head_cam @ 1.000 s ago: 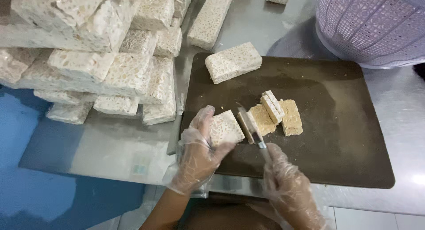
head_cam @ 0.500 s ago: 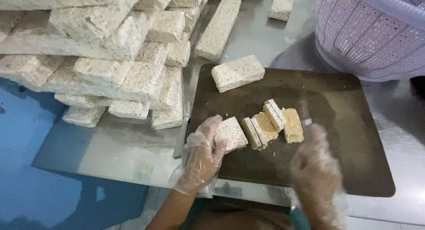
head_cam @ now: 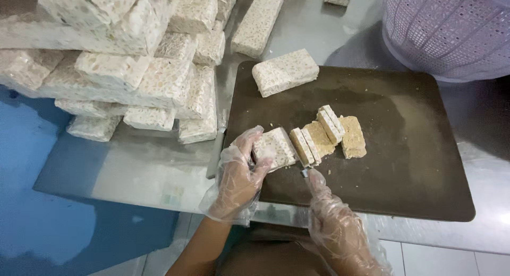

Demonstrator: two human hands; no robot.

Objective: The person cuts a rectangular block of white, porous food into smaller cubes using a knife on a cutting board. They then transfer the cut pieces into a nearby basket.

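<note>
Pressing down on a pale tempeh block (head_cam: pixel 274 147) at the lower centre of the frame, the gloved left hand (head_cam: pixel 239 177) has its fingers (head_cam: pixel 249 143) curled over the block's left end, holding it flat on the dark cutting board (head_cam: pixel 404 170). The gloved right hand (head_cam: pixel 334 228), at the bottom of the frame, closes its fingers around a knife (head_cam: pixel 305 173) of which only a small glint shows at the block's right end. Just right of the block lie cut slices (head_cam: pixel 326 135), some leaning on one another. A whole block (head_cam: pixel 285 71) rests at the board's upper left corner. Stacked tempeh blocks (head_cam: pixel 127 69) fill the upper left of the steel tabletop (head_cam: pixel 133 170); a lilac perforated basket (head_cam: pixel 451 29) stands at upper right.
</note>
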